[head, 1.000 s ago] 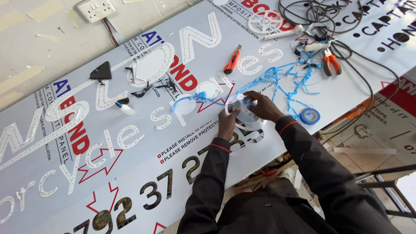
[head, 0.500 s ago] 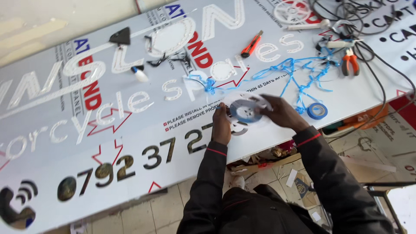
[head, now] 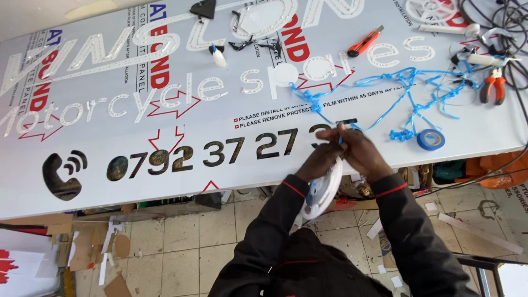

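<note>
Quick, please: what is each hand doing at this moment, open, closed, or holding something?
Left hand: closed on the rim of the white round disc, held on edge.
Right hand: fingers pinched at the disc's top edge, where a blue film strip ends.

Floor (head: 181, 236): pale square tiles with dark joints, strewn with cardboard scraps (head: 118, 245) and white strips (head: 479, 232).
Counter (head: 82, 190): long white sign panel lying flat, spanning the view.
Wall (head: 33, 14): plain cream surface at the upper left.
Light: bright and even, with soft shadows under the counter edge.
</note>
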